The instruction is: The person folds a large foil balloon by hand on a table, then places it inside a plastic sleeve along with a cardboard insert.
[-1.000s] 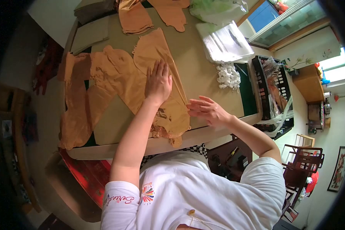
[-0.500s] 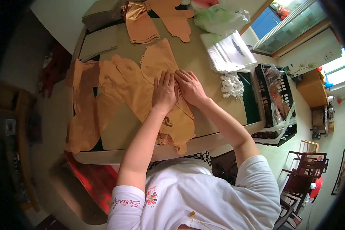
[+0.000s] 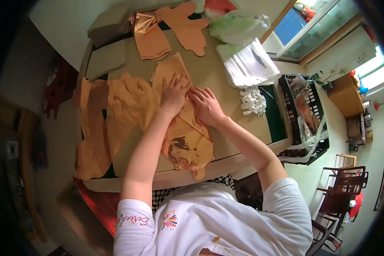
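Note:
A copper-coloured foil balloon (image 3: 187, 143), flat and partly folded, lies before me with its lower end near the table's front edge. My left hand (image 3: 174, 94) rests on its upper part, fingers stretched out and palm down. Against the balloon's right edge lies my right hand (image 3: 208, 106), its fingers spread and their tips close to the left hand. Whether the right fingertips pinch the foil I cannot see. To the left, more flat foil balloons (image 3: 94, 136) overlap one another.
A folded copper foil stack (image 3: 151, 40) and a foil shape (image 3: 187, 27) lie at the back. Grey card sheets (image 3: 106, 59) sit back left. Clear plastic bags (image 3: 249, 64) and a bundle of white ties (image 3: 252, 101) are on the right, beside a black crate (image 3: 303, 111).
My left hand has shifted up and left over the foil, its fingers more bent across it. The right hand stays at the right edge. The whole view has tilted slightly.

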Demonstrator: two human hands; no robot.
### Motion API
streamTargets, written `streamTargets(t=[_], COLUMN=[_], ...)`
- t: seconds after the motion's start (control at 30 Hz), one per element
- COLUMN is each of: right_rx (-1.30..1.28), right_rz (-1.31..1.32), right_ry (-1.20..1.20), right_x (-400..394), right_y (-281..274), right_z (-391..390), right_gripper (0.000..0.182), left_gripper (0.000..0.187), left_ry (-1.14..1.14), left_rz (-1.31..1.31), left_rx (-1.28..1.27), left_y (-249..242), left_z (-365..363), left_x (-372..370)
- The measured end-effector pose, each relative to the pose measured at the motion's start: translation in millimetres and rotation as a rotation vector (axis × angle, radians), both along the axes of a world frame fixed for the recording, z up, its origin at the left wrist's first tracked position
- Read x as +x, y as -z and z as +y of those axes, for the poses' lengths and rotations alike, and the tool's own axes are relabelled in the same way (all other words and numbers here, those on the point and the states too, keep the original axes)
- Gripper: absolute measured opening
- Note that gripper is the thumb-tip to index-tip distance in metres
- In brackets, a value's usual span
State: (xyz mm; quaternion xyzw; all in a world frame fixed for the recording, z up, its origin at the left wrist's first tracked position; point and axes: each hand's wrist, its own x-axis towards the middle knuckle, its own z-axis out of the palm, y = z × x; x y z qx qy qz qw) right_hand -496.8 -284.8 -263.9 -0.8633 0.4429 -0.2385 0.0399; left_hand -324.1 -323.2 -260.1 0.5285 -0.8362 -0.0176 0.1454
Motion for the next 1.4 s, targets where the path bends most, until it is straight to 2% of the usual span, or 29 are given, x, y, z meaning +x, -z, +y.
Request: streamTargets(t=[0.13,0.23,0.33,0.4,0.53,0.63,0.73,0.93,1.03,1.13,1.23,1.27,1.4], right_rx=[0.015,0.015,0.025,0.037,0.039,0.020,0.036,0.061,0.062,0.084,0.047,0.048,0.042], right_rz=[-0.016,-0.012,-0.020,-0.010,-0.023,-0.029,-0.002,-0.018,-0.012,0.018,0.020,0.009,0.020], right_ry=[-0.001,-0.004,-0.003,0.007,-0.002,-0.010,-0.004,0.010,-0.004,-0.017,0.012,0.009,0.003], right_x=[0,0,-1,-1,0,-1,-1,0,-1,-2,0,1,0], right_y=[1,0,5,6,2,1,-1,4,5,4,5,3,0], right_z=[0,-1,-2,-2,-1,-1,1,-1,-2,-3,-1,-1,-2], right_gripper=[0.040,0.040,0.039,0.039,0.040,0.040,0.040,0.041,0.041,0.041,0.039,0.039,0.036], left_gripper=[0.042,0.043,0.049,0.051,0.042,0.045,0.046,0.047,0.045,0.044,0.042,0.042,0.043], left_ry=[0.025,-0.012,-0.037,-0.078,-0.185,-0.238,0.044,-0.098,0.001,0.083,0.066,0.049,0.066], left_rz=[0.036,-0.164,-0.128,-0.101,-0.156,-0.200,-0.358,-0.203,-0.189,-0.337,-0.091,-0.106,-0.146], left_rx=[0.004,0.021,0.074,0.065,-0.016,-0.086,-0.081,-0.042,-0.151,-0.007,-0.229,-0.191,-0.106], left_y=[9,-1,-16,-5,-2,-5,-15,-2,-9,-22,20,25,-3], left_z=[-29,-46,-58,-76,-95,-101,-87,-87,-79,-60,-64,-67,-59], left_x=[8,8,4,5,8,5,4,13,4,0,12,13,0])
